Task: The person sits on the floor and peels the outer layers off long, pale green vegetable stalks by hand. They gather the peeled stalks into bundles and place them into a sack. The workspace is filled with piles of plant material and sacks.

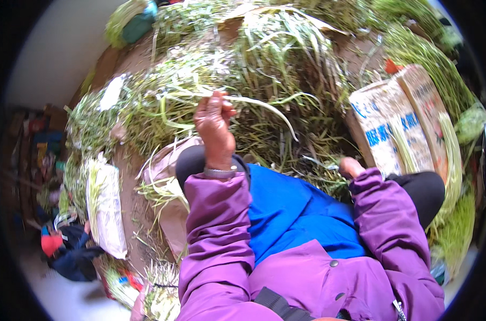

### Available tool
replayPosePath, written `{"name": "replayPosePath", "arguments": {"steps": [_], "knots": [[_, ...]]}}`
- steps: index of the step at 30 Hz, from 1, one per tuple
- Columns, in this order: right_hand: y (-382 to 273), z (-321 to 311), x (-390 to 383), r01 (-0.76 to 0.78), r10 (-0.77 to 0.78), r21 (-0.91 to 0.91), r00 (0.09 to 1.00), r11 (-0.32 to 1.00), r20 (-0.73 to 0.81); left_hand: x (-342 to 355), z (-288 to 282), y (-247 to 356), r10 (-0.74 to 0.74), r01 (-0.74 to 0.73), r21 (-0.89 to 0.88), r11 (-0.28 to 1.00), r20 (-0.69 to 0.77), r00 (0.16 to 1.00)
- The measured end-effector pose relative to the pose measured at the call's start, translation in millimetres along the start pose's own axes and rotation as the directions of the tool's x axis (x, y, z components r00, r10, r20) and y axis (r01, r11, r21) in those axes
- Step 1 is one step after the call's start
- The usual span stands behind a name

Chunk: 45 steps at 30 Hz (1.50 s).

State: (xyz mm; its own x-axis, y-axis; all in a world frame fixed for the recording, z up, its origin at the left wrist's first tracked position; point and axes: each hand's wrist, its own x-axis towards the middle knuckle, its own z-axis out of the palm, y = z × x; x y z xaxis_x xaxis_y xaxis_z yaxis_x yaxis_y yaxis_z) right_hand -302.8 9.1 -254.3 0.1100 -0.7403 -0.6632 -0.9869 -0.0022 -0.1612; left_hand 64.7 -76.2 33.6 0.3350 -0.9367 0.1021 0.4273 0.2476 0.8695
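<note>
Purple jacket (307, 270) closest | left hand (216, 125) pinches pale stalk (261, 102) | right hand (351, 167): can't tell | light pinch could drop it

Bright upper centre, dim left, black fisheye rim.

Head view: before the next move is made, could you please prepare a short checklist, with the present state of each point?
1. Left hand has hold of the long pale stalk: ok, held up in front of the green heap.
2. Stalk straight: not ok, its right part curves downward.
3. Left sleeve clear of the hand: ok, it ends below the wristband.
4. Right hand empty: cannot tell, only part of it shows.
5. Carton bare: not ok, some loose stalks lie on it.
</note>
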Motion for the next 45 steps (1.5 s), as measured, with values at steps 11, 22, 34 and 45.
{"name": "replayPosePath", "arguments": {"steps": [11, 22, 34, 45], "knots": [[-155.5, -140.6, -93.2, 0.245, -0.461, 0.876, 0.887, 0.415, -0.029, -21.0, 22.4, -16.0, -0.17, 0.161, 0.088, 0.983, 0.114, 0.979], [-144.1, -217.7, -104.8, 0.551, -0.292, 0.772, 0.717, -0.318, -0.632, -62.8, 31.2, -31.7, -0.434, 0.307, 0.333, 0.891, 0.429, 0.792], [-248.8, -213.1, -152.2, 0.818, -0.699, 0.099, 0.541, 0.567, -0.467, -44.1, -2.8, 18.4, -0.021, -0.018, 0.078, 0.997, 0.466, 0.884], [-219.6, -180.1, -60.8, 0.56, -0.571, -0.171, 0.693, 0.811, -0.439, -9.0, -249.2, 275.7, 0.353, -0.232, 0.349, 0.908, -0.338, 0.872]]}}
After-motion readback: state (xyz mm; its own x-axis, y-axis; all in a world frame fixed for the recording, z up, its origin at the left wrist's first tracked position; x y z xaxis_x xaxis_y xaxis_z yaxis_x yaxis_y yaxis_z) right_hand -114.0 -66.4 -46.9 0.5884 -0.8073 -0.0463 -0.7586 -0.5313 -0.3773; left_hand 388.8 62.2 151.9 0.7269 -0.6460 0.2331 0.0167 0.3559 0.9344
